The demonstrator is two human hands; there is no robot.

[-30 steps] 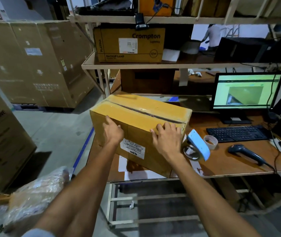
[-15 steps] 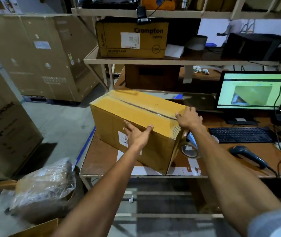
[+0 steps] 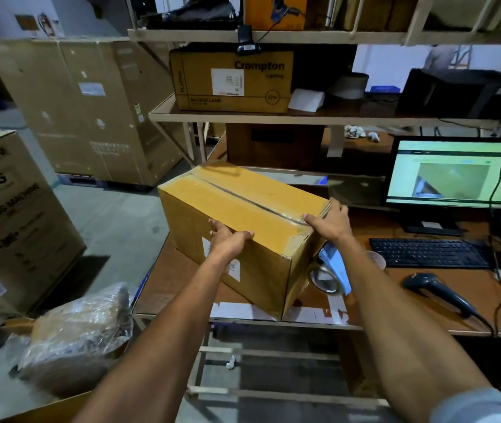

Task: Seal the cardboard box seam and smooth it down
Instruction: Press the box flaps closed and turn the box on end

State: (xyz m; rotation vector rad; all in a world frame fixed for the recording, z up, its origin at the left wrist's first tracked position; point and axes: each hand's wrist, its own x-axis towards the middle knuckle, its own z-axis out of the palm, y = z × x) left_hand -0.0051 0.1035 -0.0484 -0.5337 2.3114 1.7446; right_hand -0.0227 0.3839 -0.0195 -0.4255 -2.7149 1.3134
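Observation:
A yellow-brown cardboard box [image 3: 243, 209] stands at an angle on the wooden table [image 3: 176, 279]. Clear tape runs along its top seam [image 3: 243, 199]. My left hand [image 3: 227, 241] lies flat against the box's near long side, fingers curled over the top edge. My right hand [image 3: 330, 222] presses palm-down on the near right end of the top, over the end of the taped seam. A blue tape dispenser [image 3: 333, 267] lies on the table just right of the box, partly hidden by my right forearm.
On the table to the right are a keyboard [image 3: 430, 253], a barcode scanner [image 3: 438, 290], a tape roll [image 3: 377, 259] and a monitor [image 3: 456, 175]. Shelves with a Crompton box [image 3: 230, 82] rise behind. Large cartons [image 3: 8, 215] and a plastic-wrapped parcel [image 3: 72, 337] stand on the floor at left.
My right hand went from the box's near face up to the right end of the top seam. My left hand shifted right along the near side. The box turned a little.

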